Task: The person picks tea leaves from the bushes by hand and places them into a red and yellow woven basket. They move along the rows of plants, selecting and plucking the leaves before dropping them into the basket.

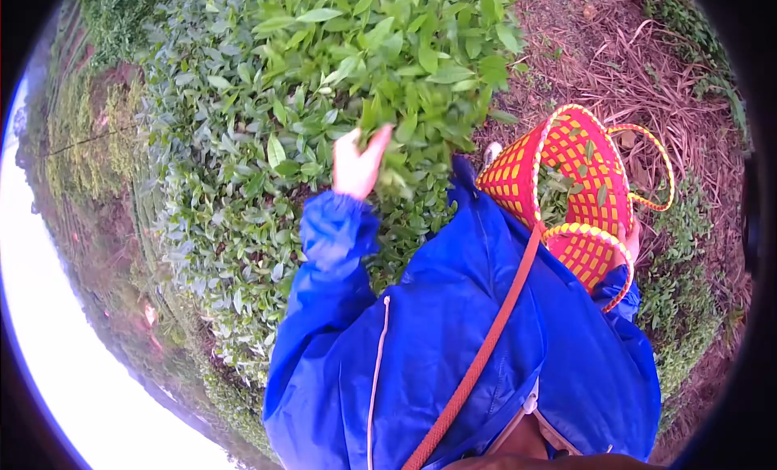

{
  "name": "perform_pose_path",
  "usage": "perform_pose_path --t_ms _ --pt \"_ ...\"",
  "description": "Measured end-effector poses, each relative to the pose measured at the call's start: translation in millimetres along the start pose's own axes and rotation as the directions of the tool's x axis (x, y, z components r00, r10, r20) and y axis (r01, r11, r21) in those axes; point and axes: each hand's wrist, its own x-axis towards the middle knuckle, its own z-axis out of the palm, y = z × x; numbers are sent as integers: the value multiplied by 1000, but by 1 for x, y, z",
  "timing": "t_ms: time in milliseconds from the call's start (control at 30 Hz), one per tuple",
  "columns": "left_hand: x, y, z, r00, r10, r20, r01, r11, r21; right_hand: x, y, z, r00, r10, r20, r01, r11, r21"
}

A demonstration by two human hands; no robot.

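Over the tea-like bush (243, 178), my left hand (360, 164) is among the green leaves, slightly blurred. Its thumb and fingers stand apart, and nothing can be made out between them. My right hand (630, 241) is at the near right side of a red and yellow woven basket (510, 169), holding its side, with most of the fingers hidden. The basket is tilted, its mouth facing up and right, and some picked green leaves (554, 196) lie inside.
A reddish-brown strap (477, 363) crosses the blue jacket (453, 308). Looped yellow and red handles (668, 166) stick out from the basket. Dry brown litter (599, 61) covers the ground at the right, with low green plants. Terraced slopes (89, 154) lie far left.
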Motion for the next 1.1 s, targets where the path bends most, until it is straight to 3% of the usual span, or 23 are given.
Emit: perform_pose_path --t_ms 33,67,100,133,167,233,300,333,367,400,433,467,500,567,633,667,700,833,900,933,967,1067,1100 --pt "-4 22 -7 988 139 -65 -142 989 -43 -2 -6 -1 1000 -17 -13 18 1000 8" --pt "0 34 -17 988 37 -149 -65 980 -189 -8 -6 -5 999 -38 1 38 999 4" --pt "12 29 -32 965 -17 -263 -24 988 -155 -8 -6 -5 999 -44 12 44 999 3" --pt "11 75 -33 873 -183 -451 158 983 -94 -4 -7 -2 997 -77 -6 77 997 -7" --pt "34 42 -53 908 -75 -413 58 997 -55 -3 -5 0 995 -101 -24 101 995 -23" --pt "78 5 -79 971 -22 -240 22 1000 -2 -6 -13 0 997 -57 -44 53 996 -74" --pt "111 0 -84 968 -238 78 250 940 -234 -9 -15 -3 998 -70 6 70 997 19" --pt "134 -10 -80 963 -214 166 237 962 -133 -13 -18 -5 998 -68 6 68 998 13" --pt "153 -19 -67 964 -183 191 201 976 -81 -15 -23 -5 999 -44 -1 44 999 -17" --pt "157 0 -51 963 -263 61 242 942 233 -19 -27 -7 1000 -20 -7 20 999 -49" --pt "191 -36 -46 938 -305 165 251 924 287 -21 -28 -10 1000 5 -12 -6 997 -83" --pt "197 -28 -34 944 -314 102 211 810 547 -19 -15 -6 1000 -26 -11 26 999 32" --pt "193 -21 -18 957 -285 49 190 748 636 -18 -5 -4 1000 -22 -14 22 999 26" --pt "183 -16 4 940 -325 101 171 708 685 -20 11 0 1000 -16 -13 18 994 107" --pt "176 -19 17 902 -377 211 41 559 828 -20 26 4 999 28 -22 -25 992 120" --pt "160 0 17 834 -460 306 19 577 817 -21 29 5 999 34 -27 -30 994 109" --pt "165 -23 22 902 -345 258 -82 450 889 -21 31 7 999 40 -29 -37 995 97" --pt "145 -17 12 913 -362 190 -22 420 907 -18 42 13 999 34 -22 -30 984 177" --pt "140 -26 2 958 -215 190 -79 439 895 -26 7 3 996 88 -6 -87 991 97" --pt "129 -17 -1 982 -143 120 -33 499 866 -30 -7 0 990 138 3 -138 990 16" --pt "126 -12 -2 987 -128 94 -19 493 870 -28 -6 1 990 143 3 -143 990 17" --pt "111 -6 -9 990 125 -65 -38 677 735 -22 1 5 996 86 -10 -85 994 72" --pt "111 -8 -15 995 85 -53 -66 957 284 -21 6 6 996 89 -10 -88 994 71"
